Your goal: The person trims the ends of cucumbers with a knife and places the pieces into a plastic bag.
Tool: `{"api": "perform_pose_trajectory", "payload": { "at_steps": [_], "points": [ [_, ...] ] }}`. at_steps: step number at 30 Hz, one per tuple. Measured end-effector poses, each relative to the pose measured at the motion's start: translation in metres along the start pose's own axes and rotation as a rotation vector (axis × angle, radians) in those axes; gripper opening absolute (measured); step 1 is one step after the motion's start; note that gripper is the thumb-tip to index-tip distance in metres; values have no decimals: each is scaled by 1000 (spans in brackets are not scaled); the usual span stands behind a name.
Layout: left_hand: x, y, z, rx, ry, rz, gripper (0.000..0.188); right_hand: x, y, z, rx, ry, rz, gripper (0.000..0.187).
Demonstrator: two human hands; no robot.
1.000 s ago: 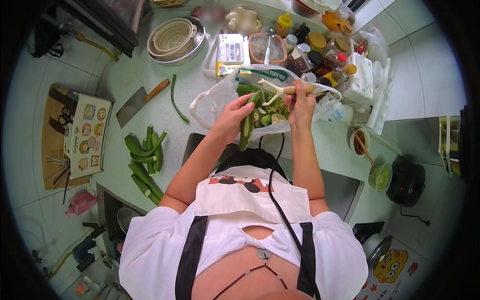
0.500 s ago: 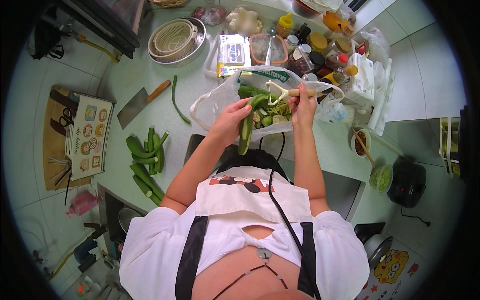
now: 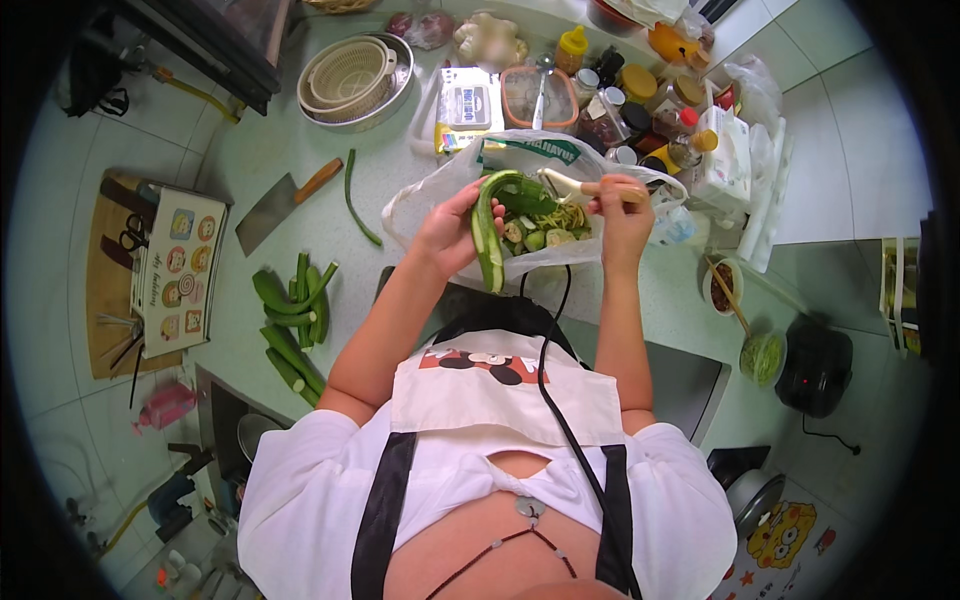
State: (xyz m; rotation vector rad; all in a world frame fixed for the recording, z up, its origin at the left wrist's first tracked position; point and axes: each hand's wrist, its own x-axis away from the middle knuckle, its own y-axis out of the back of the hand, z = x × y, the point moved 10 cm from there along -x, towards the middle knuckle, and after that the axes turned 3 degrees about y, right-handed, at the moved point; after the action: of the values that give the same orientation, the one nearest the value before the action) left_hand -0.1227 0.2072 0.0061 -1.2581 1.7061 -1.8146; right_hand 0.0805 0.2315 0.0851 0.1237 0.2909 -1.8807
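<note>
My left hand [image 3: 448, 232] is closed round a long, curved green gourd [image 3: 487, 238], pale in stripes where skin is off. The gourd bends over at its top, and its lower end hangs toward me. In my right hand [image 3: 624, 212] is a Y-shaped peeler [image 3: 566, 186] with a cream head and a wooden handle. Its head is close to the far end of the gourd; whether they touch I cannot tell. Beneath both hands an open white plastic bag [image 3: 408, 208] holds green peelings and cut vegetable scraps [image 3: 540, 238].
Several green gourds [image 3: 292, 310] lie at the left of the counter. Beyond them are a cleaver [image 3: 268, 215], a thin green stem [image 3: 356, 198] and strainer baskets [image 3: 345, 75] in a metal basin. Jars and bottles [image 3: 640, 110] crowd the back. Bowls [image 3: 763, 358] stand at right.
The peeler and my right hand have moved slightly right and turned. In my left hand, the gourd has shifted and its top now arches over to the right.
</note>
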Motion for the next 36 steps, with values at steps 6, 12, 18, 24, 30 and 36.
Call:
{"api": "perform_pose_trajectory", "payload": {
  "at_steps": [6,12,18,24,30,36],
  "points": [
    [2,-7,3,-180,-41,-40,33,-4,-19,-6,-241,-191,-10,19],
    [7,-16,-2,-393,-171,-173,34,-3,-46,-11,-200,-270,81,23],
    [12,-29,-3,-447,-230,-219,35,-3,-47,-14,-223,-285,88,25],
    [8,-24,-1,-440,-211,-205,35,-5,-34,-22,-227,-260,30,23],
    [9,-25,1,-432,-194,-178,35,-3,-28,-24,-226,-233,-13,22],
    [14,-28,-3,-419,-228,-223,34,-6,-20,-23,-187,-196,-42,24]
  ]
}}
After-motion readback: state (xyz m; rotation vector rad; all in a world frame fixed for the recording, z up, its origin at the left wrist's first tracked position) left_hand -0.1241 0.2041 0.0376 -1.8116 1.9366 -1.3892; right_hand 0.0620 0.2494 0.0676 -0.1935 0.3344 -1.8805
